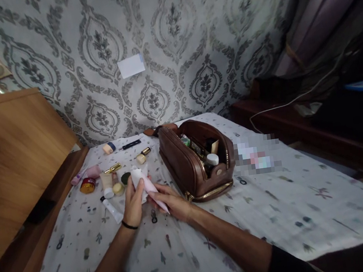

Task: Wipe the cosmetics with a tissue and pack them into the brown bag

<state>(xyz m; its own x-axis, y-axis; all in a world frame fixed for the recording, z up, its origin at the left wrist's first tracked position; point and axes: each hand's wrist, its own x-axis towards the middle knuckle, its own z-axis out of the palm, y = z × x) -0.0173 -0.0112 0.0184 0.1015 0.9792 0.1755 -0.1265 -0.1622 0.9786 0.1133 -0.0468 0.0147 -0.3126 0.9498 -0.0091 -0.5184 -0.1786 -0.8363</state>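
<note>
My left hand (133, 203) and my right hand (172, 201) are both closed on a pale pink tube (148, 186) with a white cap, held tilted just above the patterned sheet (278, 212). The left hand grips the capped upper end and wears a black band at the wrist. The right hand holds the lower end. An open brown leather toiletry bag (185, 164) lies right of my hands, with bottles and jars showing inside.
Several small cosmetics lie left of my hands: a white tube (112, 209), a red jar (87, 185), small jars, a gold tube (113, 167) and a black pen (130, 145). A wooden headboard (10, 154) stands at left, a dark bench with a cable at right.
</note>
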